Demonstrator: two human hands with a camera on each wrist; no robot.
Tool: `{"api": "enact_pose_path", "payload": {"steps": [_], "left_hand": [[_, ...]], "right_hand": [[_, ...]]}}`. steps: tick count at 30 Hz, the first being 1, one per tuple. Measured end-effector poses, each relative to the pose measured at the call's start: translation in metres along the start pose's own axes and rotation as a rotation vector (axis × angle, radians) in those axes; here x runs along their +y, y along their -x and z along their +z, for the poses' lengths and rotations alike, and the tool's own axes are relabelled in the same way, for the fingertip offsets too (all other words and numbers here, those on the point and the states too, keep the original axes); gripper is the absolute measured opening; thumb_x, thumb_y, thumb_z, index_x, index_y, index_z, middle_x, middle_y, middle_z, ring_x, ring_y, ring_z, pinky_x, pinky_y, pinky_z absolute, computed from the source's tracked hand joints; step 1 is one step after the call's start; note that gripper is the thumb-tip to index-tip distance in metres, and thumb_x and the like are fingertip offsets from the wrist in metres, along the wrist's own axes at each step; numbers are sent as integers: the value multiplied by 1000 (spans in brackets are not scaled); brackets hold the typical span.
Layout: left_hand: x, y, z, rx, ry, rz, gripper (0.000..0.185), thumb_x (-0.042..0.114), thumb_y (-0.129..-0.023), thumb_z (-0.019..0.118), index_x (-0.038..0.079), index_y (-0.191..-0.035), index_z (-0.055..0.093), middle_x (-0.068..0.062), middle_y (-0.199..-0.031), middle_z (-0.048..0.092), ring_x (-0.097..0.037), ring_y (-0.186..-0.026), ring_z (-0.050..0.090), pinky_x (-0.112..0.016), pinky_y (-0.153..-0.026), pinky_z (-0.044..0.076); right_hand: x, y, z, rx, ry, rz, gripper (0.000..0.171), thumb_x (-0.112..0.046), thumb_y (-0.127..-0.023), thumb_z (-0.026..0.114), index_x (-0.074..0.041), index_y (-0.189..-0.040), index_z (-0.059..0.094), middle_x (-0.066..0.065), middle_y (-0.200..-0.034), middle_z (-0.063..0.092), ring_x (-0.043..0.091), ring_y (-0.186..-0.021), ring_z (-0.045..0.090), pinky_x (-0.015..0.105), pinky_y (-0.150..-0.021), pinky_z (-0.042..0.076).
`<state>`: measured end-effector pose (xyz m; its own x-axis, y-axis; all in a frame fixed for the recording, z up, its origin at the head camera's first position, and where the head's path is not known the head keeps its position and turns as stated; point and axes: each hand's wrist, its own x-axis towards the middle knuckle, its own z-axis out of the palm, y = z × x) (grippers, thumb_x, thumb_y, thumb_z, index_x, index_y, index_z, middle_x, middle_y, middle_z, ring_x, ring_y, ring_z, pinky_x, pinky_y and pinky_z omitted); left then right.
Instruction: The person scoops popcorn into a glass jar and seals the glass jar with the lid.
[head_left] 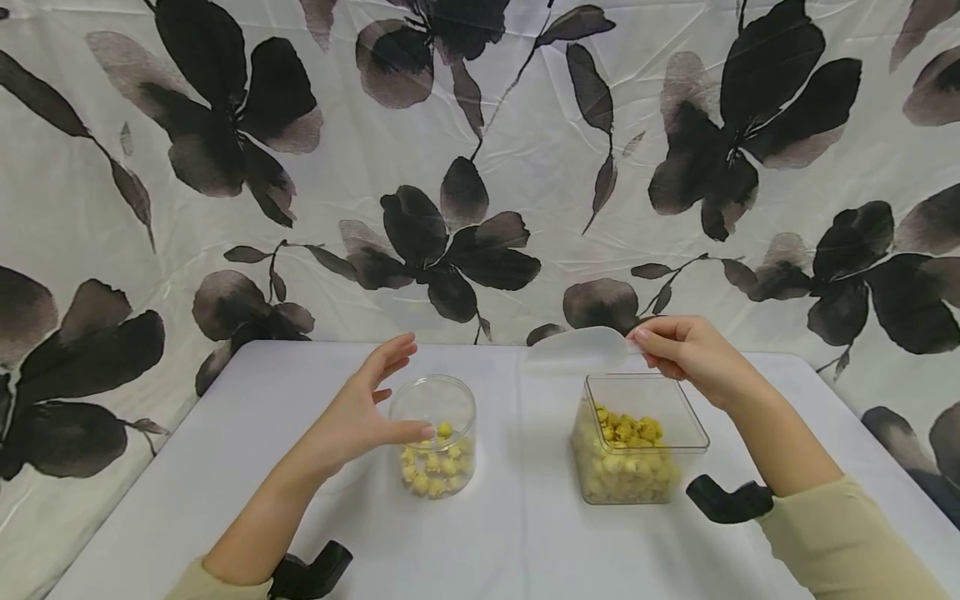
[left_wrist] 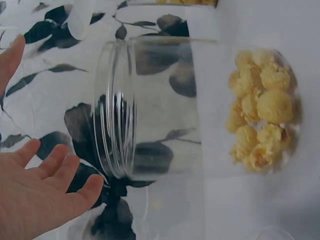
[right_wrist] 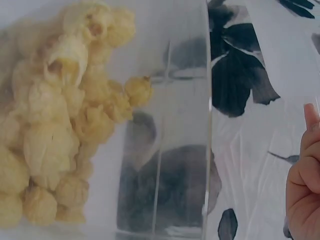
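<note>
My left hand (head_left: 358, 417) reaches around the rim of a clear round jar (head_left: 433, 392) with fingers spread and thumb extended. In the left wrist view, the left hand (left_wrist: 42, 192) is beside the jar's mouth (left_wrist: 115, 110), and yellow popcorn (left_wrist: 262, 110) lies at the bottom. My right hand (head_left: 693, 354) pinches the end of a white translucent scoop (head_left: 577, 348) above a clear square container (head_left: 632, 467). That container holds more popcorn (head_left: 630, 429). The right wrist view shows part of the curled right hand (right_wrist: 305, 185) beyond the container wall.
Both containers stand upright on a white-covered table (head_left: 517, 533), the jar left and the square one right. A floral cloth (head_left: 555, 167) hangs behind the table. Black wrist mounts (head_left: 729, 500) jut from both sleeves.
</note>
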<state>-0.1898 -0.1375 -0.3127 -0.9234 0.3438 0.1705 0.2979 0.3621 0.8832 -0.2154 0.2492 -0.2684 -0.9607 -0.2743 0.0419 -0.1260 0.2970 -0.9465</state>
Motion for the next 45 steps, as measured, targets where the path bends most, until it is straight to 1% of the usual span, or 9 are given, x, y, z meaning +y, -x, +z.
{"api": "enact_pose_path", "payload": {"steps": [5, 9, 14, 24, 30, 35, 39, 41, 45], "left_hand": [[9, 0, 8, 7, 21, 11, 97, 19, -67, 84, 21, -145, 27, -4, -148, 30, -24, -137, 21, -57, -106, 17], [17, 0, 14, 26, 42, 29, 98, 17, -66, 85, 24, -145, 28, 0, -148, 30, -20, -138, 19, -56, -107, 14], [22, -5, 22, 39, 59, 68, 97, 18, -66, 85, 23, -145, 28, 2, -146, 32, -18, -137, 22, -53, -107, 18], [29, -14, 44, 0, 116, 53, 98, 19, -64, 86, 30, -143, 29, 8, -142, 36, -10, -133, 28, -45, -105, 27], [35, -15, 64, -90, 230, 67, 100, 11, -66, 85, 23, -146, 26, 6, -146, 32, -12, -135, 27, -43, -105, 32], [34, -18, 84, -146, 312, 54, 99, 8, -66, 84, 28, -144, 27, 12, -145, 30, -6, -134, 26, -41, -104, 33], [30, -22, 101, -170, 329, 34, 97, 11, -67, 84, 32, -143, 27, 13, -145, 29, -7, -134, 26, -40, -103, 34], [28, -25, 110, -176, 322, 17, 97, 14, -68, 84, 33, -143, 27, 12, -145, 30, -9, -135, 26, -39, -103, 35], [24, -30, 128, -178, 303, 0, 96, 16, -68, 84, 33, -144, 27, 9, -146, 29, -11, -135, 27, -37, -100, 37]], "right_hand": [[4, 6, -10, 11, 11, -21, 20, -14, -96, 52, -19, -86, 68, -3, -66, 51, 8, -48, 34, 23, -46, 29], [9, 9, -18, 8, -12, -36, 23, -11, -97, 51, -20, -86, 69, -3, -66, 52, 9, -48, 34, 24, -45, 27], [15, 13, -27, 5, -51, -49, 24, -9, -97, 50, -19, -87, 69, -2, -66, 52, 10, -48, 33, 24, -45, 27], [20, 21, -43, -7, -81, -53, 25, -8, -96, 50, -18, -89, 71, -2, -66, 53, 9, -48, 34, 28, -46, 23], [23, 27, -54, 8, 42, -50, 27, -7, -97, 48, -21, -89, 70, -1, -67, 51, 14, -49, 33, 29, -46, 25], [21, 32, -62, 26, 140, -40, 27, -8, -97, 48, -24, -90, 69, 0, -68, 51, 14, -49, 35, 28, -46, 29], [16, 33, -65, 28, 208, -45, 25, -8, -97, 49, -23, -91, 68, 2, -69, 51, 13, -49, 36, 28, -46, 30], [13, 33, -66, 19, 238, -43, 22, -8, -96, 50, -20, -92, 68, 3, -68, 51, 14, -49, 36, 29, -46, 29], [8, 35, -66, 15, 335, -26, 16, -9, -96, 52, -3, -99, 66, 4, -66, 50, 17, -47, 35, 30, -46, 30]]}}
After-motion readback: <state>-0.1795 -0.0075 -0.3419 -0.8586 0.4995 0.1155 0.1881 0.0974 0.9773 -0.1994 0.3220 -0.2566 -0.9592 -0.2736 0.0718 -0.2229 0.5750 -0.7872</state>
